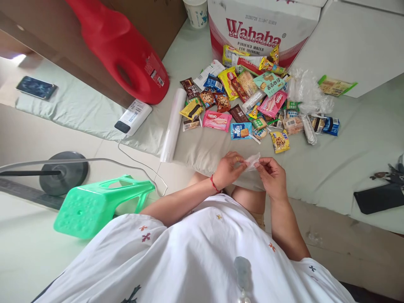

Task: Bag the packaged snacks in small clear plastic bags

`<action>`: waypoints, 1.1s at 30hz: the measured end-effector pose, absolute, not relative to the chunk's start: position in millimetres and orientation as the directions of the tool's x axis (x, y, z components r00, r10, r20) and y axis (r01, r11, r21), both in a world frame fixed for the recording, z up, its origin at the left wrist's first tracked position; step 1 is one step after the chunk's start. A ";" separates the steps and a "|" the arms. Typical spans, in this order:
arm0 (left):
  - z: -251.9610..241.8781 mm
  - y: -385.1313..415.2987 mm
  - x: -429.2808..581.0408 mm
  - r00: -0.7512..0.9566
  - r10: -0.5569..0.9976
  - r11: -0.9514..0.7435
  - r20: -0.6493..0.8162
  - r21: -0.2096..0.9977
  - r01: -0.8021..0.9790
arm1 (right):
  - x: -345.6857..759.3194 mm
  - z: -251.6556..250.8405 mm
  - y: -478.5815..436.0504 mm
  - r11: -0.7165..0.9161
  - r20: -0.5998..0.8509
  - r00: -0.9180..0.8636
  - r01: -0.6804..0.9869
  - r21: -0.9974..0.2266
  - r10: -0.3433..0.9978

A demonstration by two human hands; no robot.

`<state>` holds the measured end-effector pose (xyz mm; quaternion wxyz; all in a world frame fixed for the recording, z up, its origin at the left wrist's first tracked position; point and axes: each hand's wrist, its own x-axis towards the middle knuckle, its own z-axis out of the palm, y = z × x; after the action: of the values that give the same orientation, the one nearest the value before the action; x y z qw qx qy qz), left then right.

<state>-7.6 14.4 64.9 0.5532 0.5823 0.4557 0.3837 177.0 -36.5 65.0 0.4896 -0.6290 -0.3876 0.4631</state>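
You are facing a surface covered by a pale green cloth (315, 179), and a snack pile (233, 103) of wrapped biscuits and wafers is spreading across it. Just in front of the pile, on your side, a piece of thin clear plastic (253, 160) is passing between your fingertips: your left hand (227, 170) is pinching one end with thumb and fingers together, and your right hand (274, 179) is pinching the other end likewise. Behind the pile a Wahaha water carton (252, 29) is standing; a paper cup (197, 14) is standing behind and to the left, a white box (344, 46) behind and to the right. A clump of clear wrapping (311, 90) is lying at the pile's right edge. Just left of the pile a clear plastic roll (174, 126) is lying; farther left are a red plastic jug (147, 57), a white power bank (134, 115) and, well apart, a smartphone (36, 87). Far right of the pile, keys (389, 174) are resting near a black case (378, 198). Front-left of the pile, beyond the cloth, a green plastic stool (85, 206) is showing above pale floor tiles (102, 149), near a round dark base (71, 176).
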 end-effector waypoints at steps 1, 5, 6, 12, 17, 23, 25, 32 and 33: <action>63.7 18.2 -8.4 0.265 0.955 0.124 -0.131 0.991 0.045 | 179.4 66.1 -36.9 -0.226 -0.222 0.276 -0.017 -0.974 0.935; 63.4 32.1 -11.9 0.256 0.878 0.468 -0.405 0.841 -0.272 | 195.5 64.9 -40.8 -0.303 -0.346 0.239 -0.200 -0.932 0.907; 64.0 33.6 -12.0 0.286 0.852 0.515 -0.439 0.802 -0.303 | 199.6 63.2 -42.6 -0.333 -0.372 0.213 -0.197 -0.922 0.903; 61.4 29.2 -4.8 0.231 0.843 0.535 -0.485 0.802 -0.267 | 203.7 68.5 -56.2 -0.075 0.066 0.386 0.340 -0.938 0.920; 61.5 24.3 -1.1 0.297 0.835 0.535 -0.464 0.810 -0.238 | 178.5 80.8 -50.3 0.263 0.306 -0.058 0.677 -0.687 0.950; 70.0 15.8 -11.4 0.438 0.782 0.580 -0.442 0.774 -0.255 | 168.3 64.7 -42.8 0.041 0.118 0.121 0.507 -0.861 0.986; 69.0 11.0 -13.0 0.455 0.789 0.529 -0.412 0.833 -0.163 | 167.6 60.4 -44.9 -0.078 -0.021 0.167 0.345 -0.935 0.986; 59.3 6.1 -3.6 0.455 0.821 0.436 -0.346 0.894 -0.107 | 161.9 62.6 -46.4 -0.286 -0.311 0.175 -0.153 -0.946 0.934; 58.4 7.6 -3.5 0.446 0.820 0.454 -0.358 0.882 -0.126 | 164.3 64.1 -45.7 -0.302 -0.340 0.197 -0.199 -0.932 0.920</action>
<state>-3.5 7.6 58.4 0.7426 0.4141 0.4190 0.3186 164.3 -45.7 64.1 0.5046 -0.5866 -0.3072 0.5540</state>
